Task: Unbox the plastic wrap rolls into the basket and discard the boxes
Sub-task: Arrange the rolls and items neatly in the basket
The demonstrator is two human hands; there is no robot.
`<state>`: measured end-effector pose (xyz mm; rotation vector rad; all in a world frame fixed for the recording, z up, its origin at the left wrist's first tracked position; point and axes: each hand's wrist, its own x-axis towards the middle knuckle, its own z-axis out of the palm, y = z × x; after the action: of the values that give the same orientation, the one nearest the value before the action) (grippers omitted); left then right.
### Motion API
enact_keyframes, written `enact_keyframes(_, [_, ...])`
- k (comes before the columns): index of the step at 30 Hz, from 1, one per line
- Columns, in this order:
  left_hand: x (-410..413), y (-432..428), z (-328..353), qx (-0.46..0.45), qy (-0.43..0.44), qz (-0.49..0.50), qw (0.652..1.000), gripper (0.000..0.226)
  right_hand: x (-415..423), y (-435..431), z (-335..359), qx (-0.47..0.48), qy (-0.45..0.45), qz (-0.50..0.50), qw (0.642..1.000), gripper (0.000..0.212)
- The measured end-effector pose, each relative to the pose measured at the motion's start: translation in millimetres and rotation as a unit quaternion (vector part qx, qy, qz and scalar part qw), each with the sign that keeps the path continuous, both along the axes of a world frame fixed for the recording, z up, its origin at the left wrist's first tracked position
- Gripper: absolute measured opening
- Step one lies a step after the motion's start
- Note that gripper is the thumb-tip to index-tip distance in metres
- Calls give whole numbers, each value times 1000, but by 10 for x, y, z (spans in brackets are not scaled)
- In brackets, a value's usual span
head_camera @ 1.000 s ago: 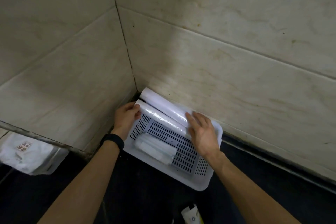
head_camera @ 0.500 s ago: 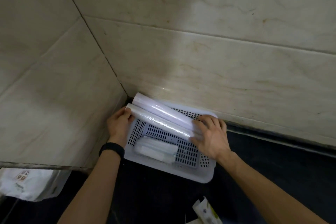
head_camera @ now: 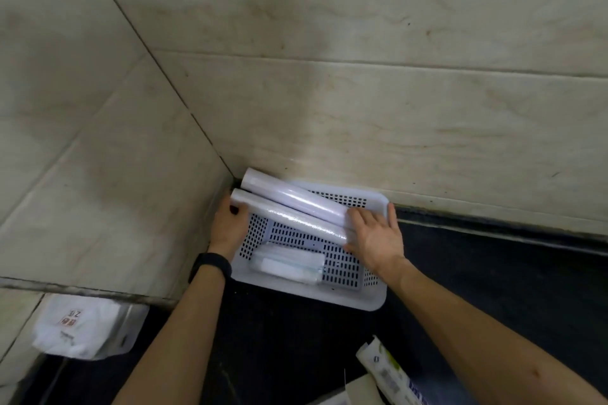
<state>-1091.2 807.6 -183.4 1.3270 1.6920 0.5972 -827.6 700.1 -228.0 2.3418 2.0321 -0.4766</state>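
Item: two long white glossy plastic wrap rolls (head_camera: pixel 289 212), lying side by side across the far rim of the white perforated plastic basket (head_camera: pixel 368 301), ends overhanging. Likely light, stiff, slick; take them near the ends. Your left hand (head_camera: pixel 227 223) cups the near roll's end; your right hand (head_camera: pixel 373 233) lies spread flat over both. Basket also holds a small clear-wrapped white packet (head_camera: pixel 286 263).

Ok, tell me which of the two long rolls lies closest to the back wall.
The rear roll, the one nearer the tiled wall. The front roll lies beside it, toward the person.
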Motion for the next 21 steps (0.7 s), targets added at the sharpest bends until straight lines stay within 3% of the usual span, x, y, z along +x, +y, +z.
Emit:
enact_keyframes(4, [-110, -142, 244, 3, 15, -54, 998, 30, -80, 8, 26, -9, -15, -12, 1000, 83])
enact_keyframes(8, [-214, -376, 413, 15, 85, -100, 991, 45, -57, -158, 140, -2, 34, -16, 999, 87])
enact_keyframes(16, [-31, -1586, 562, 162, 164, -166, 959, 47, -33, -1505, 640, 169, 213, -34, 962, 52])
enact_keyframes(21, [143, -2540, 347, 173, 190, -192, 947, 50, -37, -2393, 749, 175, 237, -48, 955, 44])
